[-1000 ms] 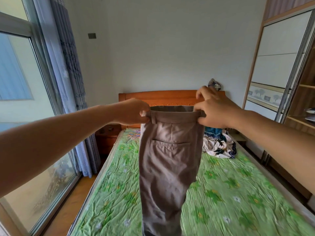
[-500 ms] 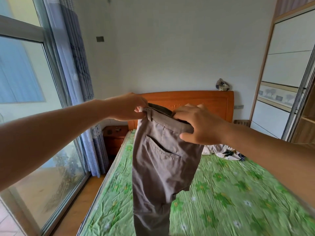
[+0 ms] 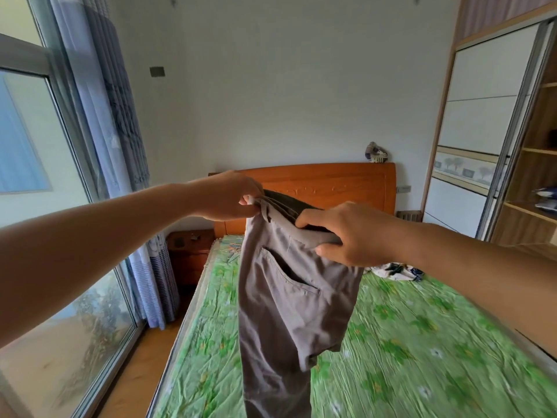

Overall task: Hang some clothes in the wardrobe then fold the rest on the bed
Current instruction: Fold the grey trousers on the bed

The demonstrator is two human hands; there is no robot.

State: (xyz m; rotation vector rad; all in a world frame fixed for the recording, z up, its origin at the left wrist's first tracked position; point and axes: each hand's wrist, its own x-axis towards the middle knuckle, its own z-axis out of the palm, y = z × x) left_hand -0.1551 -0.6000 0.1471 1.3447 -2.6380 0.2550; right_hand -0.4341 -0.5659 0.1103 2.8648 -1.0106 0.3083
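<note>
Trousers (image 3: 289, 303) could slip and drop in a heap if either pinch loosens, since all their weight hangs from the waistband. They dangle above the green bed (image 3: 422, 342), the left hand (image 3: 229, 196) pinching one waistband end, the right hand (image 3: 352, 233) gripping the other, nearer and lower.

The trousers (image 3: 289, 297) hang above the bed (image 3: 437, 342) between left hand (image 3: 229, 196) and right hand (image 3: 352, 233); headboard (image 3: 331, 182) behind, nightstand (image 3: 188, 254) to its left, wardrobe (image 3: 482, 116) at right, what seems a clothes heap (image 3: 398, 270) on the bed's far right
</note>
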